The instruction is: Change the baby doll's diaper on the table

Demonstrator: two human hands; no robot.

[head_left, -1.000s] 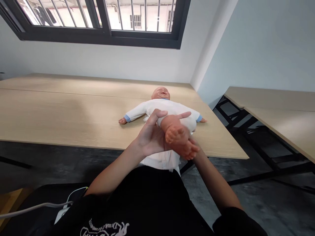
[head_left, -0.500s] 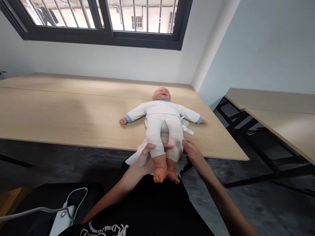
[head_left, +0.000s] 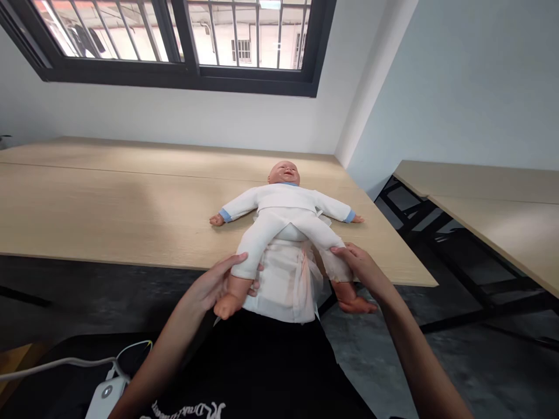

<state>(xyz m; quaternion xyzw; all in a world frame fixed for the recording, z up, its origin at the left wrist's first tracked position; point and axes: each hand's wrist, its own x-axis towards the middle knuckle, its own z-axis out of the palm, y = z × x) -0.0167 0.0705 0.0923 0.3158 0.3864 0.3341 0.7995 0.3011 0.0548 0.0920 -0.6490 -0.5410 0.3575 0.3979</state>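
A baby doll (head_left: pixel 286 201) in a white outfit with blue cuffs lies face up on the table, its head away from me and its arms spread. Its legs are parted and reach past the table's near edge. My left hand (head_left: pixel 222 280) is wrapped round the doll's leg on the left, above the bare foot. On the other side my right hand (head_left: pixel 358 265) grips the leg on the right at the knee, its thumb on top. Between the legs a white diaper (head_left: pixel 277 282) lies unfolded, hanging over the edge towards my lap; its upper end runs beneath the doll's bottom.
The light wooden table (head_left: pixel 109 215) stretches off to the left, under a barred window (head_left: pixel 244 41). A second table (head_left: pixel 502 203) with a black frame stands at the right. At lower left a white device (head_left: pixel 107 396) with a cable rests on a black seat.
The doll's legs, close together before, are now spread wide apart. My hands have moved outward with them, and the diaper between them has come into view.
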